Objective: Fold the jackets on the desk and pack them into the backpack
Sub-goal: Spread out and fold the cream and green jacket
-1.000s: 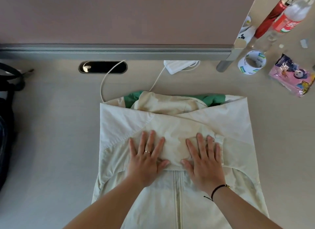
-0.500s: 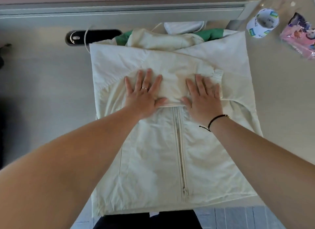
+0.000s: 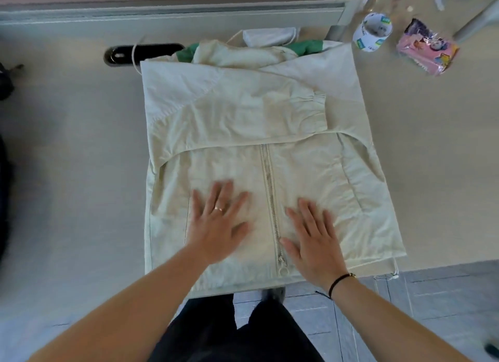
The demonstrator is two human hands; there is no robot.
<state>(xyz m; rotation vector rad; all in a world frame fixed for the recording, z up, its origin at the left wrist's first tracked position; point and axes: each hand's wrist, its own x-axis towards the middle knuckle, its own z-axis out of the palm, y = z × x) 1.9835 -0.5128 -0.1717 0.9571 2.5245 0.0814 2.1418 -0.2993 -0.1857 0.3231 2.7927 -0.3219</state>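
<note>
At the far left edge a dark shape, probably the backpack (image 3: 4, 83), lies on the desk (image 3: 67, 172), well apart from everything else. The cream jacket (image 3: 237, 113) lies front-up in the middle of the desk, its long axis running away from the person, collar far, hem hanging just over the near edge. Both sleeves are already crossed over the chest.

The left hand (image 3: 218, 224) lies flat on the lower left panel, fingers straight and spread. The zipper (image 3: 270, 199) runs between the 2 hands. The right hand (image 3: 314, 235) lies flat on the lower right panel, fingers straight and a little spread, holding nothing.

The hem sits just behind both wrists, equally near each hand, so the next fold likely lifts the hem away from the body toward the collar. Bare desk lies left of the jacket; to the right, a tape roll (image 3: 372, 32) and a pink packet (image 3: 426, 47) sit near the far corner, apart from the fabric.
</note>
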